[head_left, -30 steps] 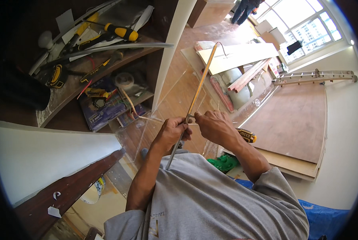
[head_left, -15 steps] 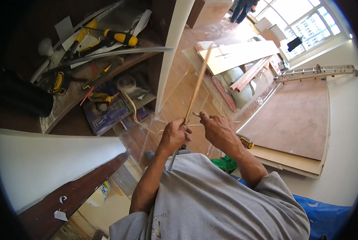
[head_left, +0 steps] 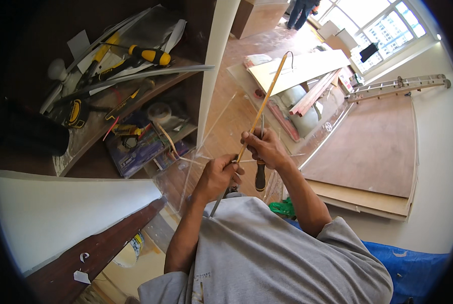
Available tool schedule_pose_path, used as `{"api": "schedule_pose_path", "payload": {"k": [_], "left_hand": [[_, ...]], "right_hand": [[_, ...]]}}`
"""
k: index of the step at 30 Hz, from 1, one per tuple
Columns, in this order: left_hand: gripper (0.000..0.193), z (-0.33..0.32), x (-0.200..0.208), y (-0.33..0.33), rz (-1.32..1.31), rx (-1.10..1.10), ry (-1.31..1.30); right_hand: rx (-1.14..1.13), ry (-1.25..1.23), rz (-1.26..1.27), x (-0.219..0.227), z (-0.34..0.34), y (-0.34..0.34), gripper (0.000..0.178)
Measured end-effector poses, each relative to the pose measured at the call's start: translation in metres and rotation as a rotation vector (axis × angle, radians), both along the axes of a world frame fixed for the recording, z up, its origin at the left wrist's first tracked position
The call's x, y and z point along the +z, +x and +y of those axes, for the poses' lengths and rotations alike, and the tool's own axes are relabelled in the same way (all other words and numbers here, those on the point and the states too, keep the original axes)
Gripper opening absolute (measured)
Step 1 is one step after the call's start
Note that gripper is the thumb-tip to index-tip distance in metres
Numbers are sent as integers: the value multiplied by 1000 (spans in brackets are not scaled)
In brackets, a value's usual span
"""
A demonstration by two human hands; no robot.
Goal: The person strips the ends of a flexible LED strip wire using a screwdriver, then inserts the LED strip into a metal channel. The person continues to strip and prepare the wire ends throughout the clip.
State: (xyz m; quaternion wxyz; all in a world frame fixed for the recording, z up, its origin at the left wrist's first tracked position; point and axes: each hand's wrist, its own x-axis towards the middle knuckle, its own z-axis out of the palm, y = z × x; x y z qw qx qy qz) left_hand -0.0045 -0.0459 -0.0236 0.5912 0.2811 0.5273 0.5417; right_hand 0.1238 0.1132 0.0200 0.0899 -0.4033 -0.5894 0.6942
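- The strip is long, thin and yellow-orange. It is in the two hands, near the middle of the view, in front of the grey shirt.
- Its long axis is slanted: the far end points to one o'clock, and a thin dark wire curls at this tip.
- Below the left hand, a grey length follows the same line toward seven o'clock and ends over the shirt; whether it touches the cloth, I cannot tell.
- The left hand has its fingers curled around the strip, nearly closed. Part of the grip is hidden.
- The right hand is at about two o'clock from the left one, near to it. Its thumb and forefinger come together on the strip; the other fingers are bent around a screwdriver.
- The screwdriver's dark handle hangs from the right hand toward six o'clock, and its shaft shows above the hand, toward twelve.
- At ten o'clock in the view, the shelf bears a yellow-black screwdriver and other tools.
- At three o'clock lie large boards; at two o'clock, a ladder.
- At one o'clock, far off, another person stands.
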Motion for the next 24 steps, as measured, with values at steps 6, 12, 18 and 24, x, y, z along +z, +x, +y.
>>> {"api": "schedule_pose_path", "payload": {"k": [6, 12, 18, 24], "left_hand": [[17, -13, 0, 7, 835, 295, 241], [14, -18, 9, 20, 1046, 353, 163], [22, -15, 1, 5, 777, 224, 161], [30, -9, -8, 3, -79, 230, -74]], "right_hand": [[-122, 149, -42, 1, -9, -9, 35], [-165, 159, -53, 2, -9, -13, 35], [-110, 248, -134, 6, -13, -16, 38], [-66, 226, -98, 4, -7, -21, 35]]}}
